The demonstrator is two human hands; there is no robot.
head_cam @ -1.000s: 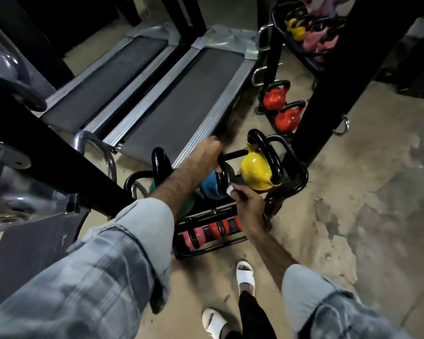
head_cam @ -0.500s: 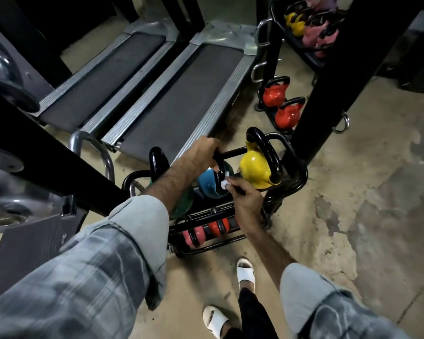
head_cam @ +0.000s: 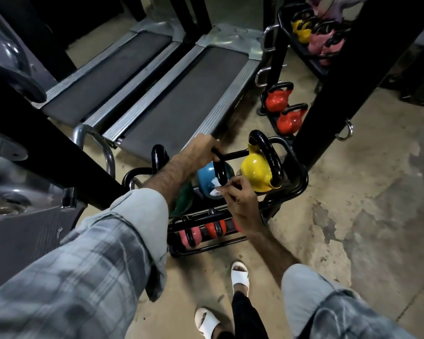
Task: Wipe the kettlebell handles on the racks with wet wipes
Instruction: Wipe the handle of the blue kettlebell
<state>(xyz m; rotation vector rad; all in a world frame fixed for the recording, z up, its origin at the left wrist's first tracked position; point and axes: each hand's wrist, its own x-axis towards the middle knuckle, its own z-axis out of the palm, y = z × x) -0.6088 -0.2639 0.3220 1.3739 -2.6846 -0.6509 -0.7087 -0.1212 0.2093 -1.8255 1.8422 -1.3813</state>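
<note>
A low black rack (head_cam: pixel 298 189) on the floor holds a green kettlebell (head_cam: pixel 182 204), a blue kettlebell (head_cam: pixel 206 178) and a yellow kettlebell (head_cam: pixel 255 171) on its top tier. My left hand (head_cam: pixel 198 150) grips the top of the blue kettlebell's black handle (head_cam: pixel 220 171). My right hand (head_cam: pixel 238 195) pinches a white wet wipe (head_cam: pixel 216 187) against the near side of that handle. Small pink and red kettlebells (head_cam: pixel 206 232) sit on the lower tier, partly hidden by my right wrist.
Two treadmills (head_cam: pixel 181 94) lie behind the rack. A second rack (head_cam: pixel 267 111) at the back right holds red kettlebells (head_cam: pixel 283 108), with yellow and pink ones higher up. A black post (head_cam: pixel 340 77) stands right of the rack. My feet in white sandals (head_cam: pixel 239 277) are below.
My right hand with the wipe has slid slightly along the blue kettlebell's handle. My left hand keeps its grip on the handle's top.
</note>
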